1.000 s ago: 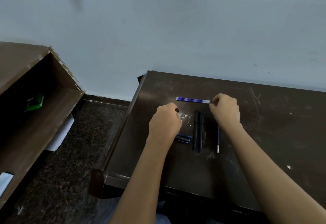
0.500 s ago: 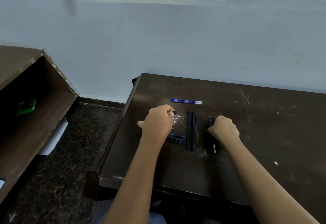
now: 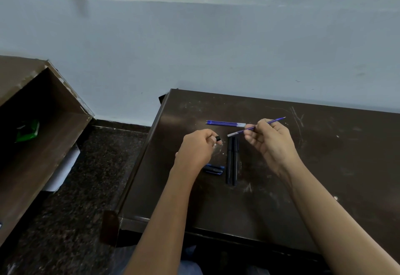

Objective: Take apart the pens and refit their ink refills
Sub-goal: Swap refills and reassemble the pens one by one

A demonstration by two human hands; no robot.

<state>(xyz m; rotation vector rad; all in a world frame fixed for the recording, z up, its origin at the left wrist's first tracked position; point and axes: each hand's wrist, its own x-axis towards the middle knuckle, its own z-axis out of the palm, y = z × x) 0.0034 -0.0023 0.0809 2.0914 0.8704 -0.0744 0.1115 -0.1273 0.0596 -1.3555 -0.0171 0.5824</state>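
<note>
My right hand (image 3: 270, 142) holds a thin blue ink refill (image 3: 275, 121) above the dark table (image 3: 324, 166), tilted with its pale end down-left toward my left hand. My left hand (image 3: 198, 148) is closed on a short black pen part (image 3: 217, 138) whose end sticks out of the fist. A small bunch of blue refills (image 3: 225, 123) lies flat on the table beyond both hands. Black pen barrels (image 3: 232, 160) lie side by side between the hands. Dark blue pen caps (image 3: 214, 169) lie just below my left wrist.
A brown wooden shelf unit (image 3: 43, 144) stands at the left with a green packet (image 3: 27, 131) inside. A white wall rises behind the table. The table's left edge (image 3: 142, 157) drops to a dark speckled floor.
My right hand let go of the bunch of refills at the back, dropped to a single refill lying right of the barrels, and has lifted it toward my left hand.
</note>
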